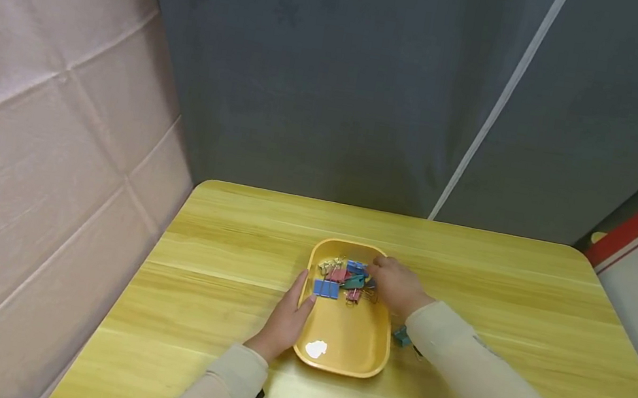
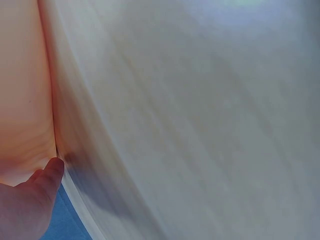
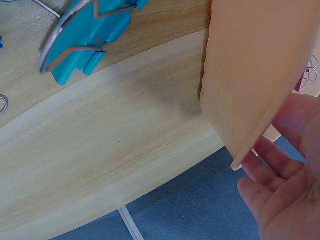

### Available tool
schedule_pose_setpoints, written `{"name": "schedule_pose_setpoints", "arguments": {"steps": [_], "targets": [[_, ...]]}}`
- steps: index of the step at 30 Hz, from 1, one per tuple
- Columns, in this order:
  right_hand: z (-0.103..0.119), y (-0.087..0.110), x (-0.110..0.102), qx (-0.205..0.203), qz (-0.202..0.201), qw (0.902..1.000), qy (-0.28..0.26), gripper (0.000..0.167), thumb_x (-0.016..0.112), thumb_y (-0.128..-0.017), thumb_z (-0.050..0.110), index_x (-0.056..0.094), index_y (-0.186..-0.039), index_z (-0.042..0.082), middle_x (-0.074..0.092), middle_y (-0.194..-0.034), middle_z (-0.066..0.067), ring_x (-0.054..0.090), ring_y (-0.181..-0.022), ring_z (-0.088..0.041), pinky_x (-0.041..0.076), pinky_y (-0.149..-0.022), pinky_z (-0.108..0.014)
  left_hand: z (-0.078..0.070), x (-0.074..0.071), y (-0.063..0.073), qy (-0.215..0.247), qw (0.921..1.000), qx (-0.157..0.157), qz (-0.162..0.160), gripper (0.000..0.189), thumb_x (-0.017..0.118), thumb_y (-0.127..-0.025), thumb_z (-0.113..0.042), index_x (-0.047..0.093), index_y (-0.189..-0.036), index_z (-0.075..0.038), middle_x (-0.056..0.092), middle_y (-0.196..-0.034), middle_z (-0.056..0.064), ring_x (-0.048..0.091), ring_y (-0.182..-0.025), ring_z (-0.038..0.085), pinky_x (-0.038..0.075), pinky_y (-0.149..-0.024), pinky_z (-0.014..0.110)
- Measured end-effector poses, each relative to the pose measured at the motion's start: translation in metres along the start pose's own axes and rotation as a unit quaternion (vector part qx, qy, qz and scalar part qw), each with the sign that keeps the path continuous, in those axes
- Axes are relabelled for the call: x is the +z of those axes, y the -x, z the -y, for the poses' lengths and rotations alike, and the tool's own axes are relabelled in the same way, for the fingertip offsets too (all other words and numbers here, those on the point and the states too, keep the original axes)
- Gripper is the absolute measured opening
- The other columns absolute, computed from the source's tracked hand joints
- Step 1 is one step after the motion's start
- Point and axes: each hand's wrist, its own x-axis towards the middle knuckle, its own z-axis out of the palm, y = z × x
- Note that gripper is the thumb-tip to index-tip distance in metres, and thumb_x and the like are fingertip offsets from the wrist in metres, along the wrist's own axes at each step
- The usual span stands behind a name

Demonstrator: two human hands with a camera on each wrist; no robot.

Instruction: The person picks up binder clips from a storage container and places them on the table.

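A shallow yellow tray (image 1: pixel 342 340) lies on the table. My left hand (image 1: pixel 283 321) holds its left side, thumb at the rim and fingers along the outer wall. In the left wrist view, fingers (image 2: pixel 47 180) touch that wall. Reaching over the upper right rim is my right hand (image 1: pixel 399 286), close to the binder clips; its fingertips are partly hidden, so I cannot tell whether they pinch anything. A blue binder clip (image 1: pixel 326 289), a green one (image 1: pixel 353 282), a pink one (image 1: pixel 336 274) and several others are heaped in the tray's far half.
A teal binder clip (image 3: pixel 92 42) lies on the wooden table (image 1: pixel 237 249) to the right of the tray, partly hidden by the right sleeve (image 1: pixel 473 366) in the head view. A dark grey curtain (image 1: pixel 335 91) hangs beyond the table's far edge.
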Motion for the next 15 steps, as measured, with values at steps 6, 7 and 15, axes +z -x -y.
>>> {"name": "schedule_pose_setpoints", "arguments": {"steps": [6,7,15], "targets": [[0.0002,-0.0042,0.0027,-0.003,0.023,0.9997,-0.002,0.036,0.066,-0.085,-0.007,0.068,-0.117,0.008,0.059,-0.108,-0.01,0.059,-0.102,-0.028,0.056,-0.085,-0.04,-0.0012,-0.0009,0.0007,-0.003,1.0,0.0,0.001,0.059,0.039,-0.105,-0.026,0.013,-0.156,-0.013,0.018,-0.16,0.012,0.02,-0.144,0.036,0.016,-0.118,0.053],[0.0003,-0.0048,0.0028,-0.003,0.027,0.9996,-0.002,0.036,0.068,-0.084,-0.007,0.068,-0.117,0.008,0.059,-0.106,-0.01,0.059,-0.102,-0.028,0.056,-0.085,-0.04,-0.0013,-0.001,0.0008,-0.004,1.0,-0.002,0.001,0.059,0.039,-0.105,-0.026,0.013,-0.156,-0.014,0.018,-0.16,0.011,0.019,-0.144,0.035,0.016,-0.118,0.052],[0.0005,-0.0095,0.0047,-0.005,0.052,0.9985,0.014,0.036,0.068,-0.083,-0.008,0.067,-0.115,0.006,0.06,-0.107,-0.011,0.06,-0.105,-0.029,0.056,-0.088,-0.04,-0.0023,-0.0011,0.0023,-0.009,0.9999,-0.01,0.002,0.06,0.039,-0.105,-0.028,0.012,-0.156,-0.016,0.017,-0.16,0.008,0.019,-0.145,0.033,0.015,-0.118,0.05]]}}
